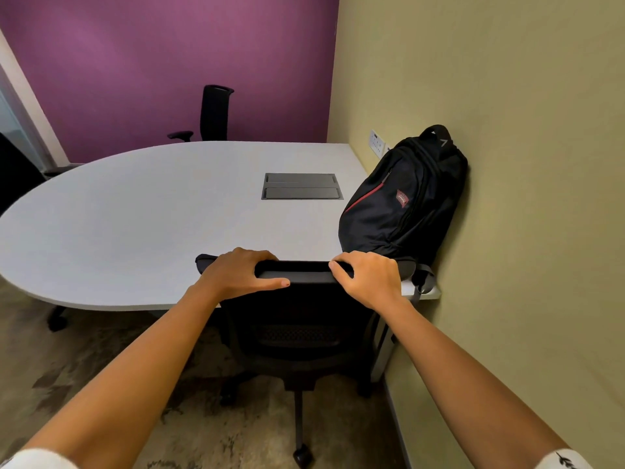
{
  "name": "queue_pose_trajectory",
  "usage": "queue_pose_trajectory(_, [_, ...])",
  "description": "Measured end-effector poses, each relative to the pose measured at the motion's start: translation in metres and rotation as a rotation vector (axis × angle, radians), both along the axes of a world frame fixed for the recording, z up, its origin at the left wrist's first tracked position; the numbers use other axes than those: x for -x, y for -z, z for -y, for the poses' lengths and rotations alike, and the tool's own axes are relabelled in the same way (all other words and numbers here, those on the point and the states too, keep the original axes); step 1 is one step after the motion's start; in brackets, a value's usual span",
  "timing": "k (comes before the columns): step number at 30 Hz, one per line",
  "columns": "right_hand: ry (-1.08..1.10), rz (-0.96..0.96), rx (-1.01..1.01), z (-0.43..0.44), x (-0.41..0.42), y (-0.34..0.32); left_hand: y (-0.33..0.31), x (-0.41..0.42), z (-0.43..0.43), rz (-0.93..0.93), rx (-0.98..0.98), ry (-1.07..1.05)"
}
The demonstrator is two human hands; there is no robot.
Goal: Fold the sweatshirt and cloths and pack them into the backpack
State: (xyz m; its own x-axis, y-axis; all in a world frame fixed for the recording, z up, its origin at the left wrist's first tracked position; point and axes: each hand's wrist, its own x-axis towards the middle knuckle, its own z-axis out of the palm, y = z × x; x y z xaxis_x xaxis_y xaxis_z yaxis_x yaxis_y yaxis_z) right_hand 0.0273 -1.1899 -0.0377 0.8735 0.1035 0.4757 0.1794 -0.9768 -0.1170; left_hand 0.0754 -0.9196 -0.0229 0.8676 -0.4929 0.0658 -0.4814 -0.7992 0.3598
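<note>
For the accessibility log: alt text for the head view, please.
The left hand and right hand grip the top of a black chair at a grey table. A black backpack on it leans against the wall.

The person wears a white top, of which only the sleeves show, at the lower corners of the view. The left sleeve (37, 460) is plain white and looks soft, its edge blurred. The right sleeve (563, 460) is white with a small dark sprig of leaves printed near its hem. Past the sleeves, both forearms are bare down to the left hand (236, 272) and the right hand (368, 279).
</note>
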Motion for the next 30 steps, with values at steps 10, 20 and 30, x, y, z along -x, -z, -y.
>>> queue_pose_trajectory(10, [-0.005,0.003,0.058,0.019,-0.024,0.002,-0.001,-0.015,0.015,0.015,0.042,0.009])
queue_pose_trajectory(20, [0.010,-0.014,0.076,0.011,-0.017,-0.001,0.008,0.003,0.016,0.264,-0.146,-0.110])
queue_pose_trajectory(30, [0.042,-0.126,0.443,0.002,-0.007,0.002,0.010,0.026,0.020,0.163,-0.127,-0.230])
